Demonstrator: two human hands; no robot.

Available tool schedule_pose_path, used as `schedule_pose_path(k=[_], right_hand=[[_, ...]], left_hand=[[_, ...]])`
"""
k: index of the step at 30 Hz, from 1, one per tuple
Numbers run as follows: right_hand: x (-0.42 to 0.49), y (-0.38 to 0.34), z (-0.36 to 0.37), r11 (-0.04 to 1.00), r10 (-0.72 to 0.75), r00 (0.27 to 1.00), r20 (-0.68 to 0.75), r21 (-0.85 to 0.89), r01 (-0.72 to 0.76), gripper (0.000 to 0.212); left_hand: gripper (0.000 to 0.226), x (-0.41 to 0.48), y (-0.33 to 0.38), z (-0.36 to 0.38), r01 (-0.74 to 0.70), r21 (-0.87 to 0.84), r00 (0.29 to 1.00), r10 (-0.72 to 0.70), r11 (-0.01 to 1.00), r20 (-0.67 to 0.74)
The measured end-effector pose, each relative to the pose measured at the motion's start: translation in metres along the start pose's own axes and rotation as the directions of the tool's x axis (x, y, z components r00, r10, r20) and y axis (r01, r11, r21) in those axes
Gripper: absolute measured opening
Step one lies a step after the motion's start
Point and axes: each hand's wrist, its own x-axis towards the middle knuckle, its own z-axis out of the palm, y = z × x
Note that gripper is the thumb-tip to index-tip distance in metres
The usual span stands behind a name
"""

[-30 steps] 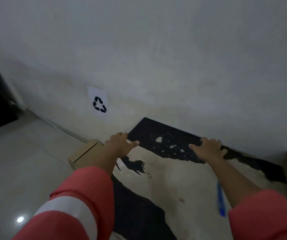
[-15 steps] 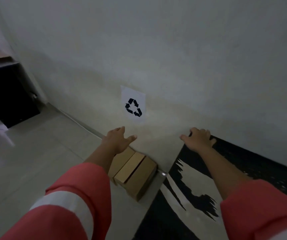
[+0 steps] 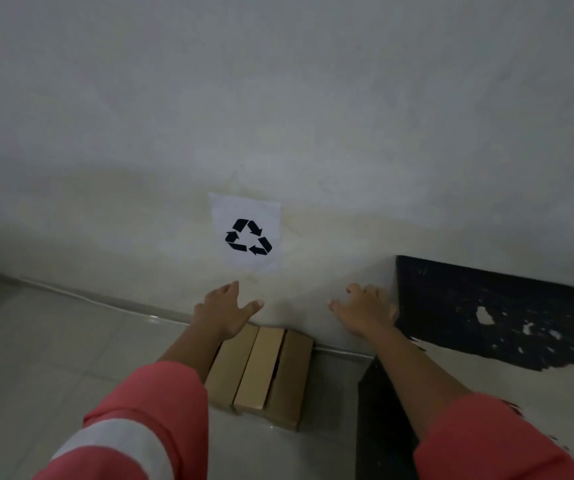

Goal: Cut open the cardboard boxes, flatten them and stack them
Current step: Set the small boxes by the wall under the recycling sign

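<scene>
A small stack of folded brown cardboard pieces [image 3: 261,372] lies on the floor against the wall, under a paper recycling sign [image 3: 248,233]. My left hand [image 3: 224,311] hovers over the stack's far end with its fingers spread, holding nothing. My right hand [image 3: 363,311] is stretched toward the wall, fingers loosely bent, with its outer side at the left edge of a large black-and-white printed cardboard sheet [image 3: 493,306]. That sheet leans against the wall on the right and runs down under my right arm.
A pale wall [image 3: 278,116] fills the upper view and meets the light tiled floor [image 3: 53,341] along a thin skirting line. Open floor stretches to the left of the brown stack. My pink sleeves cover the bottom of the view.
The view has swung left: the recycling sign and brown stack moved to the centre. My hands left the printed sheet's top edge; the left now hangs over the brown stack, the right at the sheet's left edge.
</scene>
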Motion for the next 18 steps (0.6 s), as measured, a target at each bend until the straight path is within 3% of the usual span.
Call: schedule_pose_path(k=[10,18], right_hand=[[0.042,-0.011,0.047,0.995,0.089,0.994,0.068,0.039,-0.092,0.066],[0.092,0.001,0.147,0.987,0.162,0.973,0.166,-0.01,-0.163,0.067]], left_hand=[[0.083,0.078,-0.032,0.048,-0.105,-0.017,0.99,0.106,0.994,0.097],[0.082,0.139,-0.085,0.12,-0.027,-0.041,0.992,0.031,0.999,0.122]])
